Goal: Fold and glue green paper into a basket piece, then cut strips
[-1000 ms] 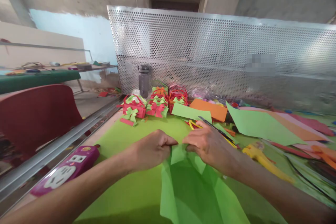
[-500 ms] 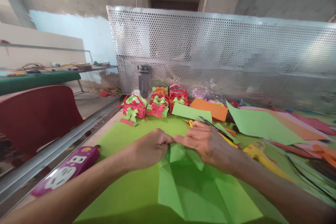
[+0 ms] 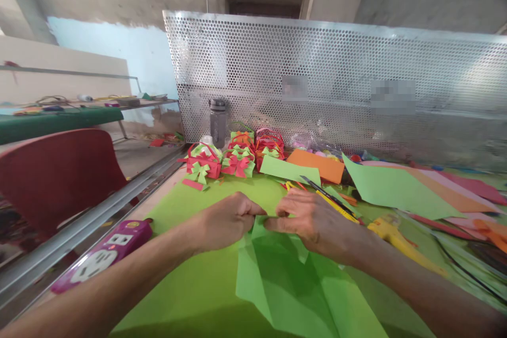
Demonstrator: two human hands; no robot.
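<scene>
A creased sheet of light green paper point(image 3: 293, 285) lies in front of me on a larger green sheet point(image 3: 198, 285). My left hand point(image 3: 224, 219) is closed, pinching the paper's far edge from the left. Close beside it, my right hand point(image 3: 311, 219) pinches the same edge from the right, with its fingertips almost touching those of the left. The part of the paper under the fingers is hidden.
Red and green paper baskets with bows point(image 3: 233, 156) stand at the back by a grey bottle point(image 3: 217, 121) and a perforated metal screen point(image 3: 336, 79). Coloured sheets point(image 3: 390, 185), a yellow tool point(image 3: 390, 237) and a pencil point(image 3: 327, 196) lie right. A purple power strip point(image 3: 103, 253) and red chair point(image 3: 55, 174) are left.
The paper's near part has shifted and flattened, its folds lying differently. My right hand slid left toward the left hand, then curled its fingers over the edge. The left hand barely moved.
</scene>
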